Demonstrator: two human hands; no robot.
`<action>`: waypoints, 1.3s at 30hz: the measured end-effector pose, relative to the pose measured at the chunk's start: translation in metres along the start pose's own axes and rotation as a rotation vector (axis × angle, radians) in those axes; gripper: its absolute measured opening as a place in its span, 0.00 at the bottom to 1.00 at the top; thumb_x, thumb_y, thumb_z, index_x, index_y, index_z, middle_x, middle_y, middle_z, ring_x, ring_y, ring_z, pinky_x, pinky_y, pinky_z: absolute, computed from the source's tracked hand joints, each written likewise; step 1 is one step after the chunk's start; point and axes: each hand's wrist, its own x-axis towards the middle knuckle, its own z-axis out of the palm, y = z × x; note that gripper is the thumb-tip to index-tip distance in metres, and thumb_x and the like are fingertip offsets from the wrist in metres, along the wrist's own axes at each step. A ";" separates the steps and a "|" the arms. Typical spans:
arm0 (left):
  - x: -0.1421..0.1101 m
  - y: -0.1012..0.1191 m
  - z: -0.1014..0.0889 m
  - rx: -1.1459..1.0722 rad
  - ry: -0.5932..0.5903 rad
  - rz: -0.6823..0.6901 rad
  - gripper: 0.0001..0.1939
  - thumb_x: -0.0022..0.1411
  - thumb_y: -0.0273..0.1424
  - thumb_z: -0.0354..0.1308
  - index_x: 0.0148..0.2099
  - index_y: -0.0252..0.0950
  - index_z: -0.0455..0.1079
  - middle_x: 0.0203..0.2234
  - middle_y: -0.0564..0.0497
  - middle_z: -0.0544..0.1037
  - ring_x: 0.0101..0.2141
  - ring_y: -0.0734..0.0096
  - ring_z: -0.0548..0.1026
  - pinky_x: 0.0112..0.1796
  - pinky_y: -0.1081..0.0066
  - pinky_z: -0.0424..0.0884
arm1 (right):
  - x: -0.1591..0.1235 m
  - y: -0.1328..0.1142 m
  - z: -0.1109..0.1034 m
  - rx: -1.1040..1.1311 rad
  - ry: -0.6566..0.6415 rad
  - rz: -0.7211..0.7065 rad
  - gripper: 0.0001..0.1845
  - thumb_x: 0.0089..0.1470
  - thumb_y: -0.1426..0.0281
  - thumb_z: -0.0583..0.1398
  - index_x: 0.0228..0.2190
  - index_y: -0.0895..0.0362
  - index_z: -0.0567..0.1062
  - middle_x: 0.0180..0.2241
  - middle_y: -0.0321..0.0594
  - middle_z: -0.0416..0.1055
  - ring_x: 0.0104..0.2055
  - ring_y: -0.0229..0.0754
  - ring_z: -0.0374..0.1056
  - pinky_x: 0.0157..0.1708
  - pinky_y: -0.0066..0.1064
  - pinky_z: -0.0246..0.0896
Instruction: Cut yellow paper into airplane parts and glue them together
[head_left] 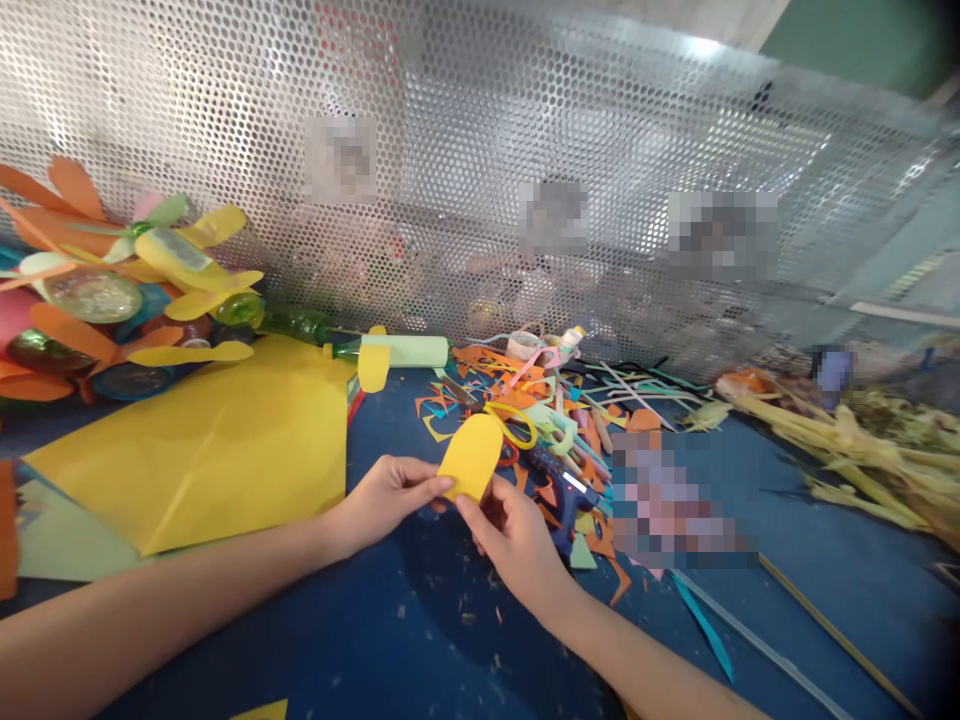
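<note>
Left hand (386, 498): pinched closed on yellow cutout (475, 450).
Right hand (519, 535): pinched closed, cutout's near edge.
Scissors (491, 408): just beyond.

Paper cutout (472, 452) plain yellow; paper sheet (262, 450) yellow; tabletop (420, 640) dark blue; screen (465, 90) silver-grey, dotted with holes.

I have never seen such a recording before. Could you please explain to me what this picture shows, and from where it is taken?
There is no machine here: a person works with two bare hands. The one picture comes from a camera on that person's head, looking forward and down. The left hand and right hand together hold a rounded yellow paper piece. On the blue surface lie a large yellow sheet, colored paper scraps, yellow-handled scissors and what looks like a glue gun.
</note>
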 end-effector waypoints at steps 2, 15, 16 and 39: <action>0.000 -0.001 -0.001 -0.006 -0.004 -0.007 0.11 0.55 0.36 0.58 0.34 0.34 0.77 0.27 0.51 0.79 0.27 0.72 0.73 0.31 0.75 0.69 | 0.000 0.000 0.000 -0.007 0.008 0.005 0.12 0.54 0.60 0.55 0.32 0.57 0.68 0.22 0.31 0.59 0.20 0.33 0.58 0.19 0.25 0.56; 0.003 -0.008 -0.003 -0.041 0.015 -0.038 0.10 0.51 0.36 0.62 0.29 0.32 0.75 0.24 0.52 0.77 0.27 0.72 0.72 0.33 0.73 0.67 | 0.000 0.000 0.001 0.014 0.000 -0.014 0.12 0.54 0.60 0.54 0.30 0.57 0.68 0.21 0.32 0.60 0.21 0.35 0.60 0.21 0.26 0.58; 0.003 -0.008 -0.003 -0.036 0.022 -0.043 0.10 0.51 0.36 0.62 0.29 0.32 0.75 0.24 0.52 0.77 0.27 0.72 0.73 0.33 0.72 0.67 | -0.001 0.000 0.001 0.014 0.000 -0.018 0.12 0.54 0.60 0.55 0.30 0.57 0.67 0.20 0.32 0.60 0.21 0.35 0.60 0.21 0.26 0.58; 0.008 -0.012 -0.002 -0.199 0.085 -0.096 0.20 0.53 0.35 0.61 0.47 0.32 0.69 0.35 0.46 0.79 0.37 0.65 0.76 0.43 0.67 0.69 | 0.005 0.004 0.000 0.105 0.118 0.006 0.12 0.57 0.60 0.51 0.29 0.55 0.64 0.23 0.35 0.66 0.25 0.39 0.66 0.28 0.31 0.64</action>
